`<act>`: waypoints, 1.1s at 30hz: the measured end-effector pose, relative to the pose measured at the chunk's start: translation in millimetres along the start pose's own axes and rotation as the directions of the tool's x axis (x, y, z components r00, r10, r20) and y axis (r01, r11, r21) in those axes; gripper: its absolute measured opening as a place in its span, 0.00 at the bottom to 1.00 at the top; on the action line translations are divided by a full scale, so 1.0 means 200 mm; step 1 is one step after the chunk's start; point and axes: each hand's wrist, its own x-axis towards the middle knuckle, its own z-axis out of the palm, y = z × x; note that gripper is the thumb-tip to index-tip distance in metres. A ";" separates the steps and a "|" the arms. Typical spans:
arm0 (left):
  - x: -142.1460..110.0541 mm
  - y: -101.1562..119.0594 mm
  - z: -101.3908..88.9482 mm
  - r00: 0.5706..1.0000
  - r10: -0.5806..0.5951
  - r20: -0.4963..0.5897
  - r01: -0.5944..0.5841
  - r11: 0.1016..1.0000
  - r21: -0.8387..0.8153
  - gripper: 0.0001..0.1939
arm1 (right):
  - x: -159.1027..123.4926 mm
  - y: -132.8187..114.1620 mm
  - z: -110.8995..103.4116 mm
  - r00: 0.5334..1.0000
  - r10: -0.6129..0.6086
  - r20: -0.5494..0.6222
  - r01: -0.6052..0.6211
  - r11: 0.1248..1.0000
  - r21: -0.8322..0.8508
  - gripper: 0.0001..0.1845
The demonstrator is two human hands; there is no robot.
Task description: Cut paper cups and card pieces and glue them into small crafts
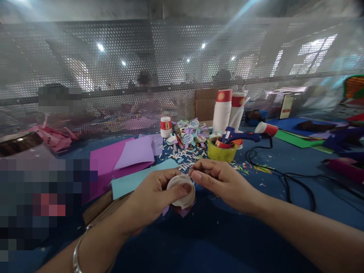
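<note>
Round white paper disc (188, 199) with small lilac paper flaps (186, 212) at its lower edge, held above the dark blue tabletop (227, 242), near centre. Left hand (156, 191) is clamped on it, thumb pressed flat over the face, other fingers curled around and behind. Right hand (223, 182) sits at the disc's upper right edge, thumb and forefinger tips close together; cannot tell whether they pinch anything. Silver bracelet (76, 254) on the left wrist. Just beyond the hands, strewn white paper scraps (182, 155), leading to a heap of small paper pieces with blue-gridded round faces (187, 138). Right of the heap, a yellow-green tape roll (212, 151) with a dark blue glue gun (241, 136) resting across its top; black cord (287, 189) loops off to the right. Behind it, tall stacks of red-and-white paper cups (222, 115). To the left, overlapping magenta (102, 163), lilac (136, 151) and pale blue paper sheets (142, 178), with brown corrugated cardboard (98, 208) nearer the left forearm. Grey perforated screen (170, 45) spans the back.
</note>
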 end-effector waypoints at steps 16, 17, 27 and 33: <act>0.00 -0.02 -0.05 0.969 0.205 -0.140 -0.123 0.886 0.446 0.13 | -0.03 -0.05 -0.02 0.992 -0.120 -0.027 0.096 0.896 -0.433 0.18; 0.00 -0.02 -0.05 0.965 0.219 -0.148 -0.121 0.864 0.488 0.12 | -0.03 -0.05 -0.02 0.992 -0.123 -0.019 0.102 0.894 -0.437 0.18; -0.02 -0.01 -0.02 0.929 0.351 -0.115 -0.224 0.784 0.579 0.06 | -0.06 -0.04 0.00 0.981 -0.194 0.028 0.185 0.866 -0.464 0.16; -0.02 -0.02 -0.02 0.939 0.329 -0.104 -0.214 0.791 0.573 0.07 | -0.07 -0.03 0.01 0.948 -0.318 0.022 0.278 0.791 -0.546 0.14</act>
